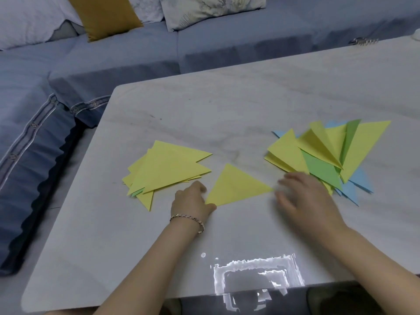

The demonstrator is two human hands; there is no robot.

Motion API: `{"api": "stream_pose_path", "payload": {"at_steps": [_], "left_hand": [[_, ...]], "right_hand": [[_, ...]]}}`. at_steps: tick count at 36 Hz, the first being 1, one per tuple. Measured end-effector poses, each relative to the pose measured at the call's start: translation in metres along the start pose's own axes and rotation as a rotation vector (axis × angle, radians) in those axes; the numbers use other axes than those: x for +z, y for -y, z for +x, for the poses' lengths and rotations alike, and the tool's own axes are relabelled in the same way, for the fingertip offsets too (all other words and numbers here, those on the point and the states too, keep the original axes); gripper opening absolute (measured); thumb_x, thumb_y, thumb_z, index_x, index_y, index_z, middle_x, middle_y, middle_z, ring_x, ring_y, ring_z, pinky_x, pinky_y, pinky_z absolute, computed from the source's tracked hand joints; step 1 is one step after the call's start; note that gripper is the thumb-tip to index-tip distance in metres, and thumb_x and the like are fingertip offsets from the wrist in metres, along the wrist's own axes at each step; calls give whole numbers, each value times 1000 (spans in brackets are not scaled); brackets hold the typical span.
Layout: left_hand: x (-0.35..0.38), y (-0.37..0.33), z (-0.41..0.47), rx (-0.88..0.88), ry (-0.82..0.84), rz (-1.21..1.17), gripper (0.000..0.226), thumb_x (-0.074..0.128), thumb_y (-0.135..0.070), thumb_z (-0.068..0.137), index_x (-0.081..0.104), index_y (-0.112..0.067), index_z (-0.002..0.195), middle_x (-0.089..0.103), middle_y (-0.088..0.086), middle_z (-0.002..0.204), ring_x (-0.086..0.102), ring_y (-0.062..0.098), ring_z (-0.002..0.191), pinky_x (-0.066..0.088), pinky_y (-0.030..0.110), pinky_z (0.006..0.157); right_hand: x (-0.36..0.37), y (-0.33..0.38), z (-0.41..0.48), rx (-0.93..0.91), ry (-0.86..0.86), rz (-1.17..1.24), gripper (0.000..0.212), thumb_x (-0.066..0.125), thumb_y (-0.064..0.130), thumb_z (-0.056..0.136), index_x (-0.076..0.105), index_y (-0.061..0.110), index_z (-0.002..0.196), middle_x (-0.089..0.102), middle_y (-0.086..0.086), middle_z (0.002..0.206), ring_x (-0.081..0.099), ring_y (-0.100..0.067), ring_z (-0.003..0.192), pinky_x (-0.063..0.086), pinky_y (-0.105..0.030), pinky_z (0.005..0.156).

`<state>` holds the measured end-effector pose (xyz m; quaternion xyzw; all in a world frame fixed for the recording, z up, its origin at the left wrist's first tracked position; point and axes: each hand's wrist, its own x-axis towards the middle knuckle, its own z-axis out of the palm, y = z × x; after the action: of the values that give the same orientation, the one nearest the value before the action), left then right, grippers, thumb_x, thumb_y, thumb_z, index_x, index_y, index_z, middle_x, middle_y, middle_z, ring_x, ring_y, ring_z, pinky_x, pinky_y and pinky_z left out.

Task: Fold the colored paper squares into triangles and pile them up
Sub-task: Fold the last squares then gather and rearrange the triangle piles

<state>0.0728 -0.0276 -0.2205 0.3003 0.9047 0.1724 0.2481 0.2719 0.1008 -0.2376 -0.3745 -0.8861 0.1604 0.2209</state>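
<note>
A single yellow folded triangle (pixel 236 185) lies flat on the white marble table (pixel 227 110), between my two hands. My left hand (pixel 193 203), with a bracelet on the wrist, pinches the triangle's lower left corner. My right hand (pixel 304 196) is blurred, with its fingers spread and relaxed just right of the triangle's right tip, holding nothing. A pile of folded yellow triangles (pixel 166 171) lies to the left, with a green edge showing underneath. A looser heap of yellow, green and blue folded papers (pixel 329 155) lies to the right, partly under my right hand.
A blue-grey sofa (pixel 113 60) with a mustard cushion (pixel 104 17) and pale pillows wraps around the far and left sides of the table. A small metallic object (pixel 363 41) lies at the table's far right edge. Bright glare marks the table's near edge.
</note>
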Motion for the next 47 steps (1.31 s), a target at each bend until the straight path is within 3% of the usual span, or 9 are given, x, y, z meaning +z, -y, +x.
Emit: {"api": "stream_pose_path", "payload": {"at_steps": [6, 13, 16, 24, 31, 36, 42, 44, 47], "left_hand": [[-4, 2, -7, 134, -54, -121, 25, 62, -6, 76, 51, -23, 61, 50, -9, 63, 49, 13, 65, 37, 16, 56], [-49, 9, 17, 62, -227, -427, 26, 63, -1, 79, 53, -19, 63, 49, -5, 60, 43, 9, 55, 34, 12, 49], [-75, 20, 33, -23, -319, -427, 8, 62, -3, 81, 62, -10, 85, 53, 1, 72, 47, 16, 67, 37, 15, 56], [-71, 48, 31, -135, -429, -153, 47, 57, -14, 85, 45, -12, 130, 45, 15, 132, 35, 34, 124, 30, 35, 97], [-15, -4, -12, -5, -81, -540, 20, 63, -19, 82, 63, -12, 101, 62, -1, 80, 57, 19, 78, 47, 29, 78], [18, -38, -22, -94, 197, -774, 31, 67, -27, 81, 63, -6, 104, 63, 7, 81, 61, 18, 66, 55, 37, 74], [26, -41, -4, 65, 8, -399, 13, 59, -14, 82, 50, -8, 74, 52, 7, 76, 48, 22, 73, 33, 26, 60], [20, -39, 2, 107, 51, -330, 9, 52, -9, 82, 55, -5, 90, 57, 12, 91, 52, 26, 84, 35, 26, 65], [9, -37, 12, 180, 174, -215, 45, 52, -10, 83, 44, -9, 127, 55, 11, 121, 52, 28, 108, 43, 31, 85]], "right_hand": [[-13, -10, 47, 341, 31, -112, 49, 60, 18, 85, 48, 11, 133, 38, -24, 136, 36, -39, 124, 35, -44, 96], [-2, -14, 54, 405, 192, -154, 55, 55, 24, 88, 35, 16, 139, 48, -19, 122, 41, -35, 116, 42, -40, 79], [1, -12, 52, 384, 201, -192, 57, 58, 27, 86, 36, 15, 137, 51, -18, 118, 41, -36, 114, 42, -40, 78], [8, -12, 46, 350, 97, -92, 38, 45, 15, 93, 50, 9, 131, 50, -18, 123, 41, -35, 117, 42, -42, 86], [14, 18, 28, 247, 42, -25, 33, 49, 9, 89, 60, 4, 120, 54, -16, 106, 55, -35, 91, 46, -37, 70], [27, 51, 0, 65, 195, -36, 29, 43, 23, 90, 66, 9, 100, 55, -11, 87, 58, -34, 78, 43, -37, 58], [33, 67, -19, -104, 165, -28, 33, 40, 39, 80, 68, 21, 81, 52, 4, 67, 54, -17, 54, 32, -22, 39], [29, 65, -18, -127, 121, 23, 38, 42, 41, 81, 71, 18, 90, 58, 3, 74, 58, -16, 64, 43, -20, 47], [25, 55, -14, -155, 67, 76, 41, 43, 36, 82, 70, 12, 100, 63, -3, 93, 55, -15, 85, 49, -23, 67]]}}
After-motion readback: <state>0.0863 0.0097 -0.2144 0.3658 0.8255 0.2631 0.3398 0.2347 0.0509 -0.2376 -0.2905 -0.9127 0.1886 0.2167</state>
